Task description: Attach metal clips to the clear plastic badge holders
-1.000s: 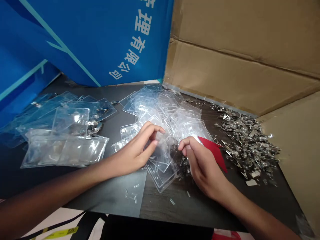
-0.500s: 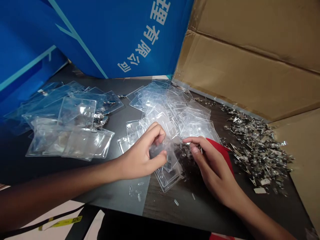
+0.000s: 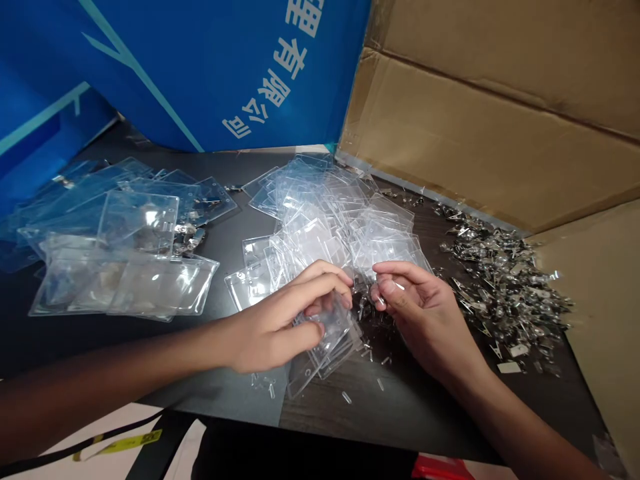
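Observation:
My left hand (image 3: 287, 317) hovers low over a small stack of clear plastic badge holders (image 3: 333, 340), its fingers curved and standing apart from the thumb. The top holder lies under the fingertips. To the right, my right hand (image 3: 425, 303) is closed in a pinch, with a small clear plastic piece (image 3: 399, 287) showing at the thumb and fingers; its exact shape is hard to see. Between the hands lie some small metal clips (image 3: 367, 307), partly hidden. Just behind both hands spreads a heap of clear badge holders (image 3: 320, 233).
At the left is another pile of badge holders (image 3: 160, 283) with a few clips on it. A large mound of metal clips (image 3: 510, 287) covers the right side. Loose clear bits (image 3: 347, 398) lie near the front edge. A blue panel (image 3: 175, 67) and cardboard (image 3: 475, 133) wall the back.
My left hand has loosened from a pinch on a clear badge holder, which now lies below it. My right hand has curled its fingers inward. The red patch behind it is out of sight.

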A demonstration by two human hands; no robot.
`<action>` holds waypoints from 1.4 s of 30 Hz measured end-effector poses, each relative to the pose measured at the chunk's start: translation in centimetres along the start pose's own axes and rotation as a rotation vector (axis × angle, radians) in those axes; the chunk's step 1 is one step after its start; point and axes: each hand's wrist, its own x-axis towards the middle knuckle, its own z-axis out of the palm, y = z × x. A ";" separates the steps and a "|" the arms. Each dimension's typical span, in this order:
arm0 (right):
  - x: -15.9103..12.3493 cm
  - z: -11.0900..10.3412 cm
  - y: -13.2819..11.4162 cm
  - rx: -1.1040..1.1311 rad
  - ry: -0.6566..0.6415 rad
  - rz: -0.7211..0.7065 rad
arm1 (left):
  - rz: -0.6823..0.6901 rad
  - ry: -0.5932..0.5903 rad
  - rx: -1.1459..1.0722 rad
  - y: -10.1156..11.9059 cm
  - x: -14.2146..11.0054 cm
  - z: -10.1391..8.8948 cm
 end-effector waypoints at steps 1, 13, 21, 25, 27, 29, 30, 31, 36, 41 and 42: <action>0.0 0.0 0.1 0.026 0.004 0.014 | -0.004 0.002 -0.008 -0.1 0.0 0.1; -0.1 -0.3 -0.6 -0.030 0.054 -0.073 | -0.129 -0.100 -0.341 0.2 0.5 0.0; -1.2 0.6 -1.0 -0.480 0.190 -0.407 | -0.221 -0.091 -0.459 0.7 1.0 0.2; -1.3 0.3 -0.6 -0.582 0.108 -0.377 | -0.243 0.018 -0.401 0.7 0.9 0.7; -1.3 0.4 -0.5 -0.562 0.052 -0.328 | -0.230 0.079 -0.399 0.5 0.9 0.9; -1.4 0.7 -0.6 -0.517 -0.014 -0.247 | -0.200 0.137 -0.436 0.4 1.0 1.1; -1.5 0.8 -0.7 -0.493 -0.055 -0.199 | -0.182 0.161 -0.456 0.4 1.0 1.1; -1.5 1.0 -0.9 -0.470 -0.094 -0.152 | -0.168 0.181 -0.466 0.4 1.0 1.2; -1.4 1.2 -1.5 -0.351 -0.204 -0.010 | -0.126 0.258 -0.396 0.3 1.2 1.5; -1.3 0.8 -1.8 -0.225 -0.279 0.079 | -0.094 0.298 -0.320 0.2 1.1 1.6; -1.3 0.7 -1.9 -0.210 -0.288 0.091 | -0.087 0.300 -0.315 0.2 1.1 1.6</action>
